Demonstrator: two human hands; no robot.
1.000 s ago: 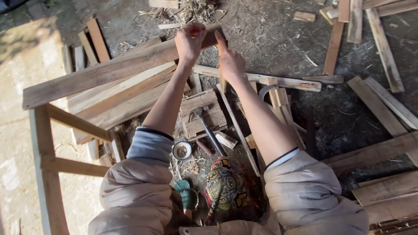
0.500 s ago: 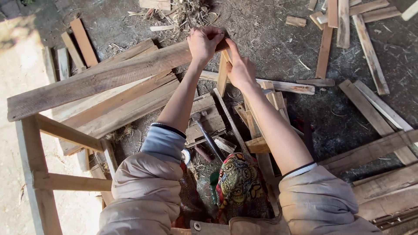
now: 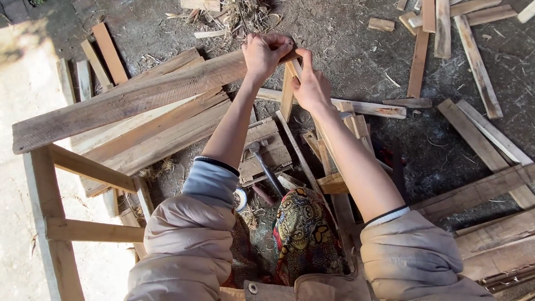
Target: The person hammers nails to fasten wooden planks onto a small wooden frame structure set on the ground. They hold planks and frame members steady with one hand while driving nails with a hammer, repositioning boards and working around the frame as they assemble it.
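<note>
Hands on long plank (image 3: 134,103), top rail of wooden frame (image 3: 56,223)

L hand (image 3: 264,53) clenched over plank's right end; plank's long axis runs down-left from there. R hand (image 3: 312,86) just right of plank end, fingers pinching upright slat (image 3: 288,95) (meets plank under L hand, so L is nearer). Hammer (image 3: 264,164) lies below plank, between forearms. No packages, labels or signs seen

- No packages, labels, signs or screens showed anywhere in the head view.
</note>
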